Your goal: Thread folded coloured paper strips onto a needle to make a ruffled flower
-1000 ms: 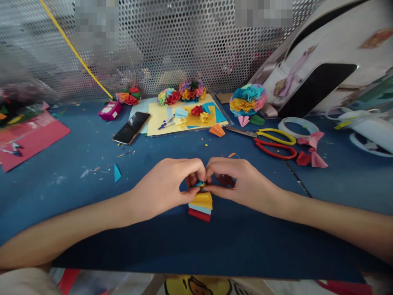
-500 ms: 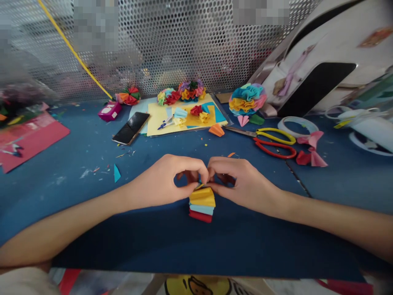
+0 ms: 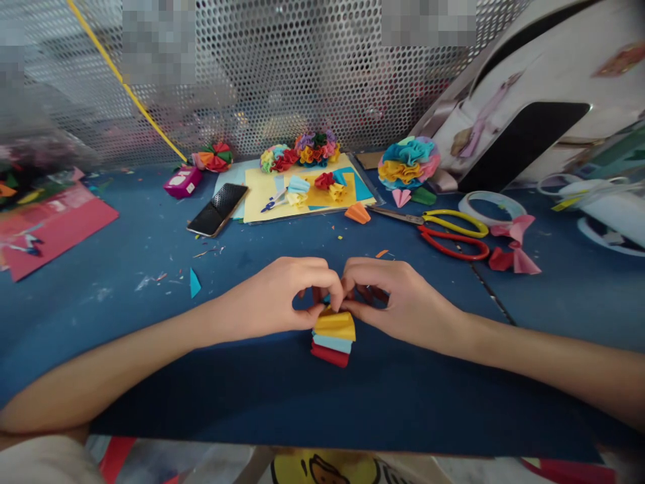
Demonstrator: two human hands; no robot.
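Observation:
A small stack of folded paper fans, yellow on top, then light blue and red, rests on the blue table just in front of me. My left hand pinches its far end from the left, thumb and forefinger closed. Mirroring it from the right, my right hand has its fingertips closed on the same narrow end. The two hands' fingertips meet above the stack, and the pinched end is mostly hidden by them.
Yellow and red scissors lie to the right, beside a tape roll and pink paper bows. A phone, a yellow sheet with folded pieces and several paper flowers sit further back. A perforated metal screen closes the rear.
Both hands stay pinched on the paper stack. The fingertips have drawn slightly closer together and the stack has shifted a little to the right.

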